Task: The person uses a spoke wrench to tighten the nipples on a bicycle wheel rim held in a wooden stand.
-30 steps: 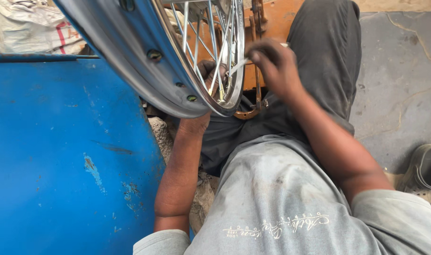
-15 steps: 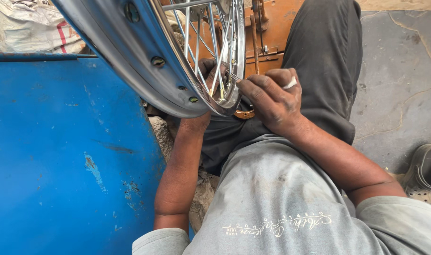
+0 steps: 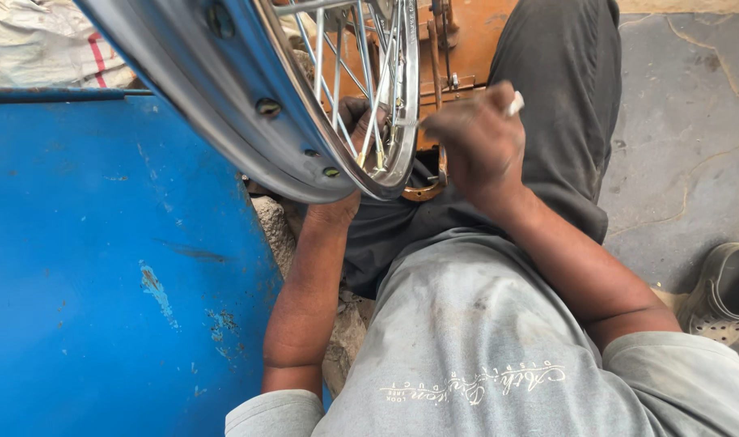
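Observation:
A chrome wheel rim (image 3: 248,121) with thin metal spokes (image 3: 361,73) stands upright in front of me, tilted toward the left. My left hand (image 3: 355,121) reaches behind the rim and shows through the spokes, its fingers curled near them. My right hand (image 3: 476,142) sits just right of the rim's edge, closed around a small silvery tool (image 3: 516,103) whose tip sticks out above the knuckles. The hand is blurred, so the tool's shape is unclear. A brass-coloured curved piece (image 3: 424,191) hangs under the rim.
A blue metal panel (image 3: 102,267) fills the left side. A rusty orange stand (image 3: 474,40) is behind the wheel. White sacks (image 3: 38,44) lie at the top left. Grey cracked floor (image 3: 685,129) lies at the right, with a dark shoe (image 3: 725,291) near the right edge.
My right hand dropped from the spokes toward my lap, then came back up and left to the rim's edge. The wheel and my left hand stayed in place.

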